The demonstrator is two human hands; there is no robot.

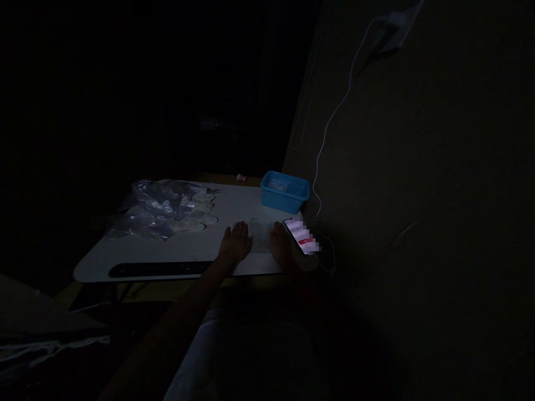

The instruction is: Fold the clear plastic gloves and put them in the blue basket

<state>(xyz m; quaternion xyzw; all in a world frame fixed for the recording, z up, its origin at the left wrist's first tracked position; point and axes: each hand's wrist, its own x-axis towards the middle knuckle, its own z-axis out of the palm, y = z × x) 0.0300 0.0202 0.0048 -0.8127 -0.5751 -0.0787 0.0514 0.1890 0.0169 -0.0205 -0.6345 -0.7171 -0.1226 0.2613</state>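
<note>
The scene is very dark. My left hand (236,243) rests on the white table with its fingers stretched out, just left of a thin, clear sheet or bag (260,238) of what looks like plastic. On the other side of that clear piece is my right hand (280,243), fingers extended and lying along its right edge. Neither hand grips anything that I can see. Close to the right hand lies a lit phone (301,236), its screen partly blurred out.
Crumpled clear plastic (163,206) covers the left of the white table (137,253), with several pale, flat rounded pieces (204,209) beside it. A blue basin (282,199) stands at the back right, near a wall with a white cable (328,125). A small pinkish object (241,178) lies behind.
</note>
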